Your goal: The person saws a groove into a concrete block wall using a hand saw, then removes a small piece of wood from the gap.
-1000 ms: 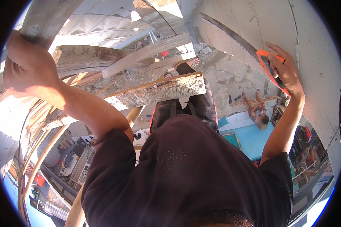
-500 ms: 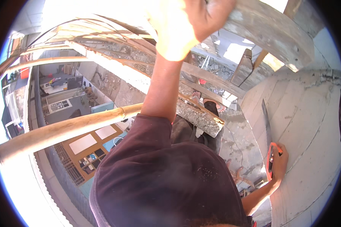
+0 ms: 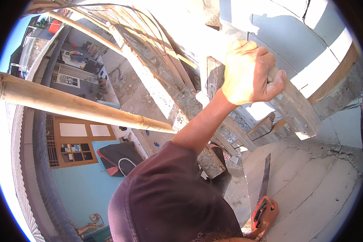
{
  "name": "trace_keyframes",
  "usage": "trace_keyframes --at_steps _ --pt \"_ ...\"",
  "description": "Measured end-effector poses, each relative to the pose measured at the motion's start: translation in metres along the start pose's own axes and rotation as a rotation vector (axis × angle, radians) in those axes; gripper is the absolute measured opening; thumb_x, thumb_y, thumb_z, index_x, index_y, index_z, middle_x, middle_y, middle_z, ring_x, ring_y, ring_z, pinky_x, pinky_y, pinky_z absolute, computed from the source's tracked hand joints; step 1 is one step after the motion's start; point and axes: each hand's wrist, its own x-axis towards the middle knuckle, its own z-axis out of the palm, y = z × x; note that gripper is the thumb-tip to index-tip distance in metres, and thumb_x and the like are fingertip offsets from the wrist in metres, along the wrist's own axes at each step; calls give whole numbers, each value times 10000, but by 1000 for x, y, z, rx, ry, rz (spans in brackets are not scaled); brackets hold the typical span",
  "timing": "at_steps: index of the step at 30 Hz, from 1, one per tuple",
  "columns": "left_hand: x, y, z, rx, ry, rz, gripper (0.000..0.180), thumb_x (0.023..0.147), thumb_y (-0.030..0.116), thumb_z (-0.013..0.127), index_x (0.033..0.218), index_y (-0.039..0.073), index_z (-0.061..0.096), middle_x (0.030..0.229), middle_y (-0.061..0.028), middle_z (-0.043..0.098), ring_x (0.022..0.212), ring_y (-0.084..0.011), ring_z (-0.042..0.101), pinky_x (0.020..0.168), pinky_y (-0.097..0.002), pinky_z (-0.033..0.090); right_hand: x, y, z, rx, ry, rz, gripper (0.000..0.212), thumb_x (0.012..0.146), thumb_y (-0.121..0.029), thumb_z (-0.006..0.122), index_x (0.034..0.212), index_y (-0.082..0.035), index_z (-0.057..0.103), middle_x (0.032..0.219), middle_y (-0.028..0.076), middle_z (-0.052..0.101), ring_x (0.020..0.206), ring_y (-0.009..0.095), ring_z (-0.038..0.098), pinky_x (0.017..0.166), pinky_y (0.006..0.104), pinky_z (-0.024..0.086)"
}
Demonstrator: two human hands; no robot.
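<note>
My left hand (image 3: 248, 72) is closed round a thick grey wooden beam (image 3: 296, 107), its arm stretched out ahead of me. The thumb lies along the beam's side. Low on the right, my right hand (image 3: 270, 215) is wrapped round the orange-and-black handle of a handsaw (image 3: 265, 179). The saw's dark toothed blade points away from me, beside the grey plank-marked wall (image 3: 306, 185) and apart from the beam. Part of the right forearm is hidden behind my dark shirt.
A bamboo pole (image 3: 84, 107) crosses from the left toward my left arm. A rough timber (image 3: 149, 76) runs diagonally beyond it. Far below are a courtyard, a light-blue wall (image 3: 80, 189) and a wooden window frame (image 3: 72, 135). Corrugated roofing (image 3: 18, 161) edges the left.
The view has swung, so the left arm now reaches to the upper right and its grip on the beam shows fully. The handsaw and right hand sit lower and further left in the picture.
</note>
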Motion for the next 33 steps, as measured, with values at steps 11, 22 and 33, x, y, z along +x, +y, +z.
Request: trace_keyframes --at_steps 11,22,33 --pt "-7 -14 1 73 -22 179 278 816 307 647 647 91 601 581 -62 487 527 -282 484 555 -398 407 20 7 -10 121 -49 39 264 1011 -208 577 1154 -12 683 731 1 576 681 93 530 647 263 416" --pt "16 -11 15 -210 56 360 458 992 199 469 555 67 431 493 -47 389 417 -189 375 435 -359 302 -3 -8 -6 116 14 162 279 1019 -218 573 1216 -37 653 772 6 563 749 85 525 694 262 426" --pt "3 -18 19 -88 32 96 374 909 208 479 563 67 463 509 -67 425 450 -192 396 463 -361 337 -7 -22 1 18 18 121 278 1028 -202 560 1225 -25 646 760 -9 535 686 74 503 653 249 407"
